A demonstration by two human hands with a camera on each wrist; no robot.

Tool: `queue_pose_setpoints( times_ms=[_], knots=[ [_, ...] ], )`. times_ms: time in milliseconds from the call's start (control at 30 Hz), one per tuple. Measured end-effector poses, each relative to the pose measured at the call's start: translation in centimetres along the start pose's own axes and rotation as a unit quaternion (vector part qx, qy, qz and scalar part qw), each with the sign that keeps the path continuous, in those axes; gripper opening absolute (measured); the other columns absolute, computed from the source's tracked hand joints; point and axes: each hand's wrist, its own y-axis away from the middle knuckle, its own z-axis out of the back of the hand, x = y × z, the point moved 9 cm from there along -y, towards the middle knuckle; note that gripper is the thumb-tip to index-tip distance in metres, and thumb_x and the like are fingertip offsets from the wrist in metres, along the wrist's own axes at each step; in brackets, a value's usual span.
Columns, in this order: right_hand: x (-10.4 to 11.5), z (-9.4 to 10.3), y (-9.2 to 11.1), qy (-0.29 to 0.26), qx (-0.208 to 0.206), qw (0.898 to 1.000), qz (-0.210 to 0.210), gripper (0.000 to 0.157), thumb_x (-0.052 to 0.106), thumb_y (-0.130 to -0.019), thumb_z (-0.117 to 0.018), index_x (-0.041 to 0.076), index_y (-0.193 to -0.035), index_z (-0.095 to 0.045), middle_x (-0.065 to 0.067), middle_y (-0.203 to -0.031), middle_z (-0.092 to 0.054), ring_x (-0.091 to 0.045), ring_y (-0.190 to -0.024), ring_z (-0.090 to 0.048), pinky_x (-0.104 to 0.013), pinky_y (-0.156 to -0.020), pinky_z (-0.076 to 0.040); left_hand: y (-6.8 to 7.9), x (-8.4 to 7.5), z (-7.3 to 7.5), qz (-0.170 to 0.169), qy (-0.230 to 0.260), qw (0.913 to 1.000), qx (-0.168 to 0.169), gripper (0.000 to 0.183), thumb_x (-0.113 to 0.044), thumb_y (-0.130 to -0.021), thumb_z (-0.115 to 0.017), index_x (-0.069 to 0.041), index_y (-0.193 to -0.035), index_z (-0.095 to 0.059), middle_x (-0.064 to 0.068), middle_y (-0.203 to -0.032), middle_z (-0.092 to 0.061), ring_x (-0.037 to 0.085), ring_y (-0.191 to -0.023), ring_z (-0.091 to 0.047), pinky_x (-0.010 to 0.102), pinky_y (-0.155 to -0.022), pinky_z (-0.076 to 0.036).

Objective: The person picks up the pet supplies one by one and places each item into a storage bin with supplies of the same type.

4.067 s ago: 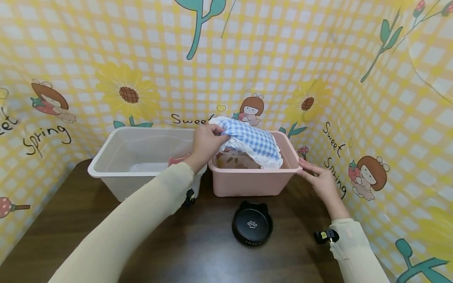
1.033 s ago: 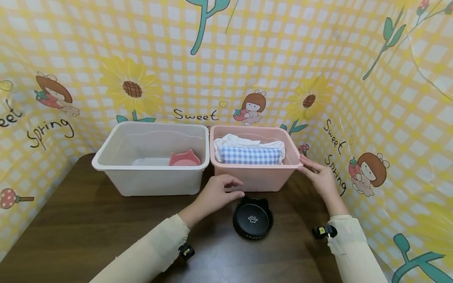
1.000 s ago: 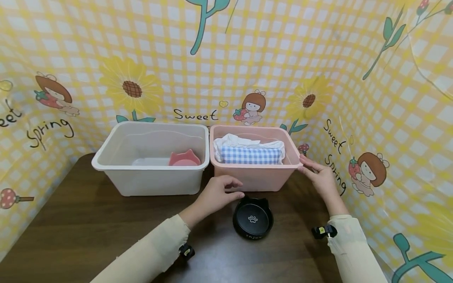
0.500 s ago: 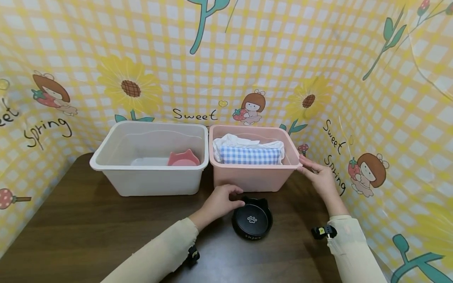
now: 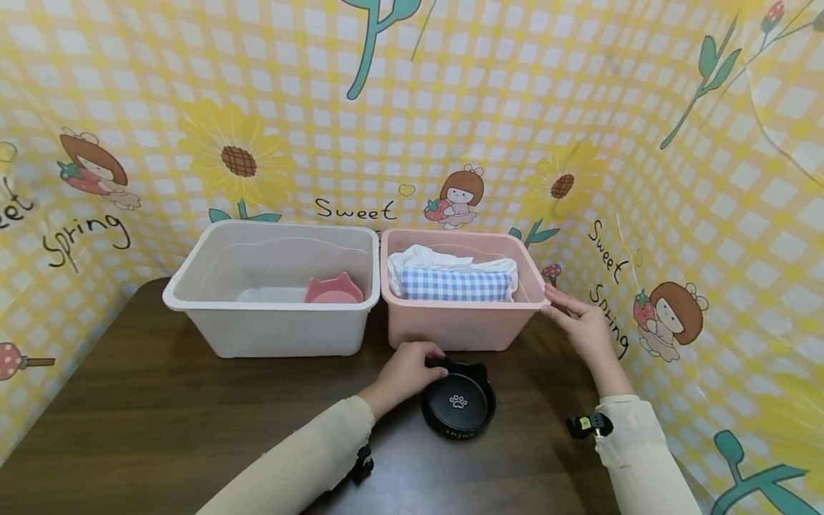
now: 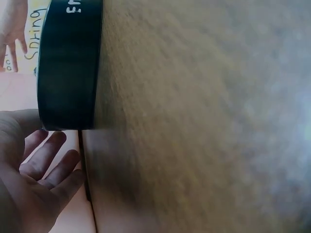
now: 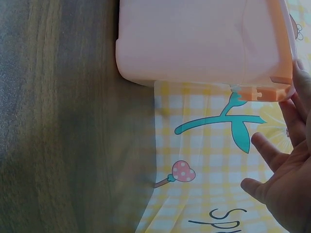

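A black cat-eared pet bowl (image 5: 458,400) with a white paw print sits on the table in front of the pink bin (image 5: 460,325). My left hand (image 5: 405,373) pinches the bowl's back-left rim by an ear, thumb inside and fingers behind it. In the left wrist view, the fingers curl beside the bowl's dark wall (image 6: 70,63). My right hand (image 5: 582,329) holds the pink bin's right corner rim between thumb and forefinger; the right wrist view shows the other fingers (image 7: 269,150) loose below. A blue-checked cushion (image 5: 455,284) with a white frill lies inside the pink bin.
A light grey bin (image 5: 277,332) stands left of the pink one, rims close together. Inside it lies a small pink cat-eared bowl (image 5: 335,290). Yellow checked cloth (image 5: 309,129) hangs behind and to the right of the brown wooden table (image 5: 161,415).
The left hand has let go of the cushion, now lying in the pink bin, and has moved down and right to the black bowl's rim. The right hand stays at the bin's corner.
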Motion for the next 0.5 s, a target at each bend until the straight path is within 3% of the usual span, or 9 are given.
queue_pose_setpoints(
  times_ms=[300,500],
  knots=[
    [-0.95,0.20,-0.18,-0.012,-0.004,1.000,-0.001,0.051,0.041,-0.091,-0.078,0.013,-0.133,-0.070,0.003,-0.140,-0.063,-0.001,-0.135,-0.052,-0.042,-0.117,-0.037,-0.38,0.13,-0.14,0.006,-0.021,0.9997,-0.005,0.018,-0.029,-0.089,-0.082,-0.016,-0.100,-0.077,-0.007,-0.091,-0.073,0.009,-0.086,-0.066,0.030,-0.076,-0.055],
    [-0.84,0.11,-0.16,-0.009,-0.003,1.000,-0.002,0.051,0.040,-0.091,-0.077,0.013,-0.133,-0.069,0.002,-0.140,-0.063,-0.002,-0.134,-0.053,-0.039,-0.116,-0.039,-0.56,-0.13,0.02,0.014,-0.022,0.9996,-0.008,0.012,-0.027,-0.088,-0.082,-0.018,-0.094,-0.077,-0.009,-0.087,-0.072,0.007,-0.083,-0.065,0.029,-0.074,-0.055]
  ],
)
